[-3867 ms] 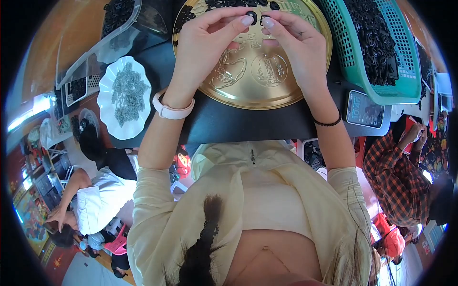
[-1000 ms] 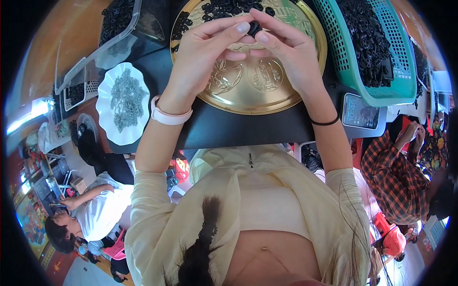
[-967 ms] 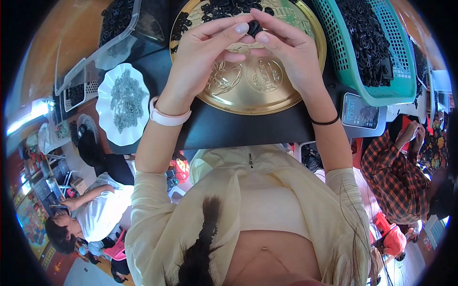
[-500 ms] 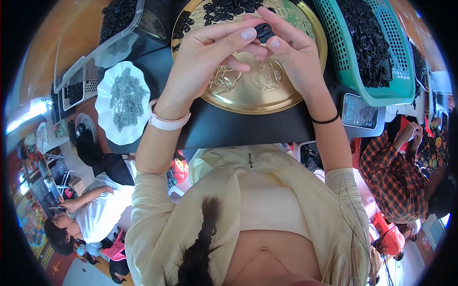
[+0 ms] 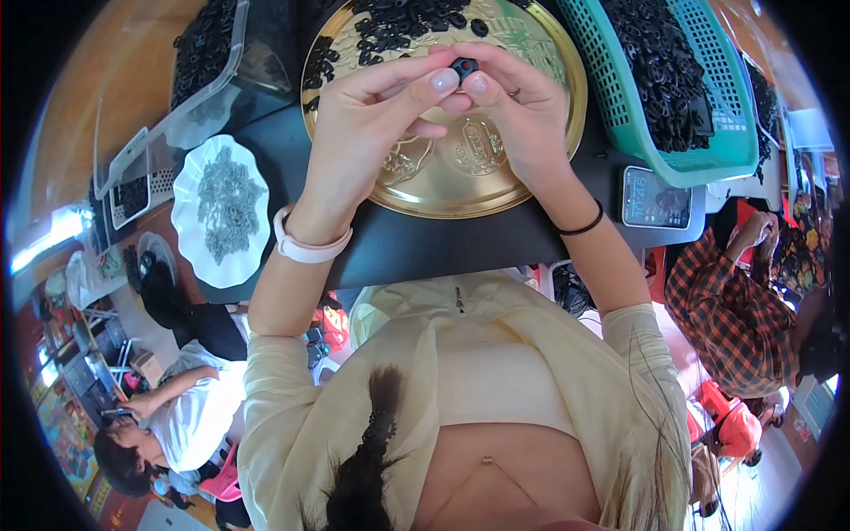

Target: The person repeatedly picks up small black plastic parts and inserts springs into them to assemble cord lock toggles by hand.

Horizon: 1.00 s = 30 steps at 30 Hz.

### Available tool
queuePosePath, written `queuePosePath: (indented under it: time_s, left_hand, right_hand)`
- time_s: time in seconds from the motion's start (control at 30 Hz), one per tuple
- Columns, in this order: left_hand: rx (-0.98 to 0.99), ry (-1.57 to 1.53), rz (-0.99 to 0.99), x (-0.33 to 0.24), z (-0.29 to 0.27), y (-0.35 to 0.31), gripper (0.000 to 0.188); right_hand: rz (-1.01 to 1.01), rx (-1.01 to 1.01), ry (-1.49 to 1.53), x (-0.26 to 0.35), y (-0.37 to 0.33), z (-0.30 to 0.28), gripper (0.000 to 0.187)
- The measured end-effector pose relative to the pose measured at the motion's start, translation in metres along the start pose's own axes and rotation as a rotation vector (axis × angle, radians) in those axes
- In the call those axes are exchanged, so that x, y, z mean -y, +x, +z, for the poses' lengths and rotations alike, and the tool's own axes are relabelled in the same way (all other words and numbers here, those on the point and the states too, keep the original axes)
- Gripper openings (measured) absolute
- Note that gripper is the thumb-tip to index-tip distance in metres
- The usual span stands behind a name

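A small black plastic piece with round holes, much like a cord lock, is pinched above a round gold tray. My left hand grips it from the left between thumb and fingers, the lower fingers curled beneath. From the right, my right hand holds the same piece with thumb and fingertips; the two thumbs nearly meet. Behind the hands, many similar black pieces lie scattered on the tray's far part. Fingers partly cover the held piece.
Left of the tray stands a white scalloped dish of small metallic bits. A clear bin holds black pieces at the far left. At right are a green basket of black parts and a phone. Other people sit on both sides.
The pinched piece has turned between my fingertips, and its holes now face differently. My hands have come closer together around it. The whole view has shifted slightly.
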State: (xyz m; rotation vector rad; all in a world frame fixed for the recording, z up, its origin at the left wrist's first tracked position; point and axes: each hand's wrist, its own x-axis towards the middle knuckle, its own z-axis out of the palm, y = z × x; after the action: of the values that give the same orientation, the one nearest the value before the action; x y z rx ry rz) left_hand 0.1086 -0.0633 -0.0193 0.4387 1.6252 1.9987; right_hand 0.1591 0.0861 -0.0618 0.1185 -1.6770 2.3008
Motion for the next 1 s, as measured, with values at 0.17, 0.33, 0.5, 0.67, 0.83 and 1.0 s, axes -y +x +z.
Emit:
queuePosePath:
  time_s: [0.17, 0.33, 0.5, 0.67, 0.83, 1.0]
  left_hand:
    - [0.035, -0.008, -0.01, -0.001, 0.004, 0.0, 0.031]
    - [0.067, 0.016, 0.11, 0.0, 0.003, -0.003, 0.033]
    - [-0.013, 0.239, 0.306, 0.001, 0.005, -0.006, 0.029]
    - [-0.007, 0.415, 0.448, 0.003, 0.001, -0.006, 0.028]
    - [0.04, 0.4, 0.52, 0.003, -0.006, -0.001, 0.029]
    - [0.013, 0.541, 0.501, -0.008, 0.001, -0.001, 0.037]
  right_hand:
    - [-0.07, -0.024, -0.068, 0.004, -0.001, 0.001, 0.028]
    - [-0.069, 0.063, 0.05, 0.011, 0.003, -0.004, 0.03]
    - [-0.014, 0.131, 0.218, 0.008, 0.002, -0.006, 0.032]
    - [0.0, 0.147, 0.262, 0.008, 0.0, -0.006, 0.029]
    - [0.024, 0.085, 0.258, 0.016, -0.004, 0.003, 0.027]
    - [0.123, -0.04, 0.129, 0.035, -0.009, 0.007, 0.026]
